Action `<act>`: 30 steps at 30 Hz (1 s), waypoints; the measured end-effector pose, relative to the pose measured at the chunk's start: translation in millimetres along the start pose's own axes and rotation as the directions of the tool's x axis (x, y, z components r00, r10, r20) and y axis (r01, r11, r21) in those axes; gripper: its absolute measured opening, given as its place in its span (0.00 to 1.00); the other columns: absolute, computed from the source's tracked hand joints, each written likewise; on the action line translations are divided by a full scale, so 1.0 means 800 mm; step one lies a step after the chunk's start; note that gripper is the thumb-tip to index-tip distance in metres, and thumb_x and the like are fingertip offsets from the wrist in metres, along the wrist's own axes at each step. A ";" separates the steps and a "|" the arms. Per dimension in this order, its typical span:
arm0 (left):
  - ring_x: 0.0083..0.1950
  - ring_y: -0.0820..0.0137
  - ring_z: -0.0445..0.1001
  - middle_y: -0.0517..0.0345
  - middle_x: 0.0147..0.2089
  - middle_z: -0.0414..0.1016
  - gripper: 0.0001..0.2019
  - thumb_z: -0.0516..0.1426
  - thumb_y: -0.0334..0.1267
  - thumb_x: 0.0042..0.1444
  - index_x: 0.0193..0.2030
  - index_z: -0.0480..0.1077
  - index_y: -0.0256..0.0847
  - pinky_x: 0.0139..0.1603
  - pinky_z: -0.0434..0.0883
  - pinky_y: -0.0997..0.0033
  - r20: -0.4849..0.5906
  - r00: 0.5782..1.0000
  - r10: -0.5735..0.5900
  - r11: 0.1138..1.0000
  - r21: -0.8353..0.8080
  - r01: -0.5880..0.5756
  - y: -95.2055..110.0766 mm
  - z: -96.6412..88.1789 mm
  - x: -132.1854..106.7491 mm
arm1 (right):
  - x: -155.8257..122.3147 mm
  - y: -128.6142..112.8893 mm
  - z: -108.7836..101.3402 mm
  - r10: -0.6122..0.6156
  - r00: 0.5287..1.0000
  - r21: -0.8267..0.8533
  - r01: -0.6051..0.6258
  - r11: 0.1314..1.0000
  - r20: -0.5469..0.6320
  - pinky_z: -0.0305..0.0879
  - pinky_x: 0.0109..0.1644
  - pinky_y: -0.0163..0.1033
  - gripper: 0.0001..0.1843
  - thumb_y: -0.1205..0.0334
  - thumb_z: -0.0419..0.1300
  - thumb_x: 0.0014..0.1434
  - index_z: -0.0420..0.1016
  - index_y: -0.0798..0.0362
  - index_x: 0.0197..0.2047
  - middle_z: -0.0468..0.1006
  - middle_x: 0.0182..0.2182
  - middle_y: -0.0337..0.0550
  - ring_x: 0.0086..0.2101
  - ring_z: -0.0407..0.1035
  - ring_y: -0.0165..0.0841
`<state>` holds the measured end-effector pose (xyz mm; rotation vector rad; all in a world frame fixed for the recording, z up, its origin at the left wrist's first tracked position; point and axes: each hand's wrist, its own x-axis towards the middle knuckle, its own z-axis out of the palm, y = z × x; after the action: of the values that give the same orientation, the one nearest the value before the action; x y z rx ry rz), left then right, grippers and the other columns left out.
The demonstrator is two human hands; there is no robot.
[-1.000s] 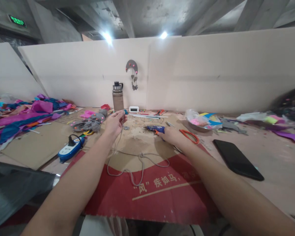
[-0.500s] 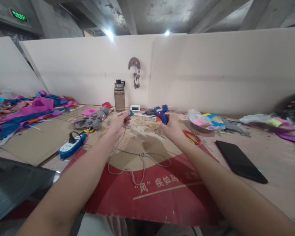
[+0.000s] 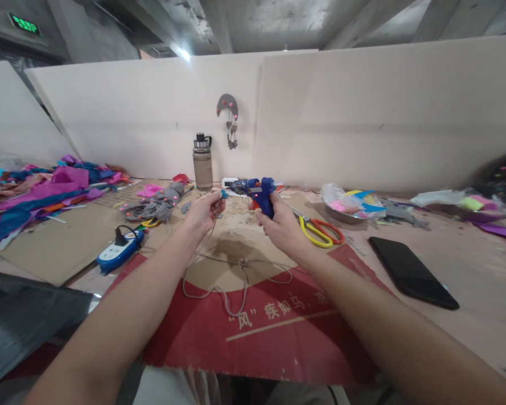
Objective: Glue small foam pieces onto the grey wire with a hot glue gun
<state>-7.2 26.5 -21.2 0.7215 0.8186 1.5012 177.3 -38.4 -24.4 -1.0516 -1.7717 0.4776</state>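
Observation:
My left hand is closed, pinching a small blue piece between thumb and fingertips; its exact kind is too small to make out. In my right hand is a blue glue gun, gripped by the handle with its nozzle pointing left toward the blue piece. A small gap separates the nozzle from my left fingertips. Thin grey cord runs from below my left hand and lies in loops, knotted at the middle, on the red and brown cardboard.
Yellow and orange-handled scissors lie beside my right wrist. Around are a blue power strip, grey felt pieces, a bottle, a metal bowl and a black phone. A felt moon ornament hangs on the white panel.
My right hand has brought the glue gun left, closer to the blue piece, uncovering more of the scissors. My left hand stays nearly in place.

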 end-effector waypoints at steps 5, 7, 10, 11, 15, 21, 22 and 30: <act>0.22 0.80 0.71 0.60 0.22 0.71 0.03 0.59 0.25 0.47 0.26 0.69 0.33 0.26 0.71 0.83 0.018 1.000 0.007 1.000 0.016 -0.008 -0.001 0.001 -0.003 | -0.001 -0.004 0.000 -0.054 0.999 -0.052 0.054 0.997 0.011 0.62 0.40 0.40 0.14 0.66 0.49 0.55 0.63 0.50 0.46 0.74 0.38 0.43 0.35 0.68 0.34; 0.22 0.80 0.71 0.60 0.21 0.71 0.04 0.59 0.25 0.47 0.25 0.69 0.33 0.26 0.72 0.83 0.023 1.000 0.011 1.000 0.022 -0.011 -0.001 0.002 -0.005 | -0.002 -0.004 0.000 -0.044 0.999 -0.067 0.045 0.997 0.014 0.61 0.40 0.40 0.13 0.67 0.49 0.55 0.64 0.51 0.45 0.75 0.37 0.43 0.35 0.68 0.34; 0.23 0.80 0.70 0.59 0.22 0.71 0.04 0.59 0.25 0.48 0.25 0.69 0.34 0.27 0.72 0.82 0.028 1.000 0.012 1.000 0.025 -0.013 -0.001 0.005 -0.009 | -0.002 -0.004 0.001 -0.034 0.999 -0.081 0.036 0.996 0.022 0.61 0.39 0.39 0.13 0.67 0.49 0.55 0.64 0.51 0.44 0.75 0.37 0.44 0.35 0.68 0.34; 0.22 0.79 0.70 0.59 0.22 0.71 0.04 0.59 0.25 0.47 0.25 0.69 0.33 0.26 0.72 0.82 0.033 0.999 0.011 0.999 0.029 -0.012 -0.001 0.006 -0.010 | -0.002 -0.004 0.001 -0.034 0.999 -0.083 0.036 0.996 0.023 0.60 0.39 0.39 0.13 0.67 0.49 0.55 0.64 0.51 0.45 0.75 0.37 0.44 0.35 0.68 0.34; 0.22 0.80 0.70 0.59 0.22 0.70 0.04 0.59 0.25 0.47 0.25 0.69 0.33 0.25 0.71 0.82 0.057 0.998 0.021 0.999 0.038 -0.023 -0.002 0.007 -0.012 | -0.003 -0.004 0.001 -0.041 0.999 -0.096 0.042 0.994 0.019 0.60 0.39 0.39 0.13 0.67 0.49 0.55 0.64 0.52 0.44 0.75 0.37 0.44 0.35 0.68 0.33; 0.22 0.80 0.69 0.60 0.21 0.70 0.03 0.58 0.25 0.47 0.25 0.69 0.33 0.25 0.71 0.82 0.068 0.996 0.049 0.997 0.048 -0.052 -0.002 0.006 -0.011 | -0.004 -0.005 0.000 -0.039 0.999 -0.132 0.040 0.990 0.012 0.59 0.37 0.39 0.11 0.67 0.49 0.56 0.64 0.52 0.44 0.74 0.35 0.44 0.33 0.67 0.33; 0.22 0.80 0.69 0.60 0.21 0.70 0.03 0.58 0.25 0.47 0.25 0.69 0.33 0.25 0.70 0.82 0.064 0.996 0.055 0.997 0.050 -0.058 -0.002 0.006 -0.011 | -0.004 -0.005 0.000 -0.038 0.999 -0.136 0.040 0.990 0.012 0.59 0.37 0.39 0.11 0.67 0.49 0.56 0.64 0.52 0.43 0.74 0.35 0.44 0.32 0.67 0.33; 0.22 0.80 0.69 0.60 0.21 0.70 0.03 0.60 0.25 0.45 0.25 0.69 0.32 0.24 0.70 0.82 0.051 0.996 0.068 0.996 0.055 -0.071 -0.003 0.007 -0.012 | -0.005 -0.011 0.000 -0.023 1.000 -0.157 0.024 0.987 0.010 0.59 0.36 0.41 0.10 0.67 0.50 0.55 0.64 0.51 0.42 0.75 0.35 0.45 0.32 0.67 0.35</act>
<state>-0.5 17.5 -19.5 0.8341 0.8086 1.5212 174.1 -46.9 -20.2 -1.1379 -1.8507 0.3320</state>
